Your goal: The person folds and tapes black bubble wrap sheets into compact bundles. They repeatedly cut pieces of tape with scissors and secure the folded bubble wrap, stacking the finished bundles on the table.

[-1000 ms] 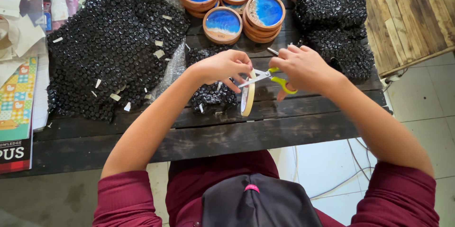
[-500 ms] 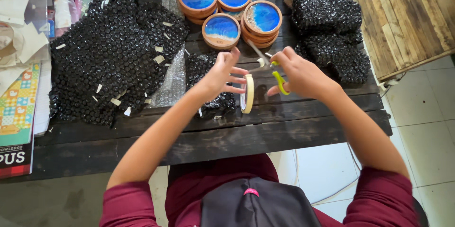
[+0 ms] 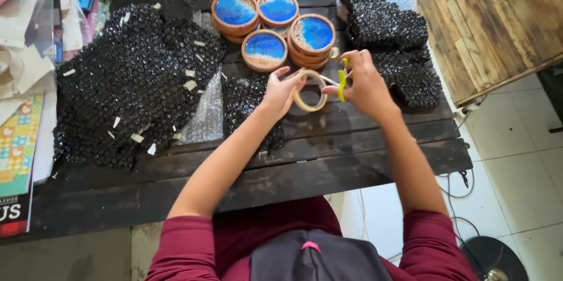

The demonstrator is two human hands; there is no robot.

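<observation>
My left hand [image 3: 280,89] holds a roll of clear tape [image 3: 309,90] upright over the dark wooden table [image 3: 328,158]. My right hand [image 3: 363,81] grips yellow-handled scissors [image 3: 342,77] right beside the roll, blades pointing left toward it. Under my left wrist lies a piece wrapped in black bubble wrap [image 3: 249,105]. Just beyond the hands stand round wooden coasters with blue resin tops [image 3: 265,49], in short stacks.
A large sheet of black bubble wrap [image 3: 126,90] with bits of tape on it covers the table's left. Wrapped black bundles [image 3: 390,26] pile at the right. Papers and a colourful booklet [image 3: 17,158] lie at the far left. A light wooden surface [image 3: 487,17] adjoins on the right.
Both hands have shifted away from me toward the coasters. The tape roll, seen edge-on before, now faces me as a ring, and the scissors have closed in beside it.
</observation>
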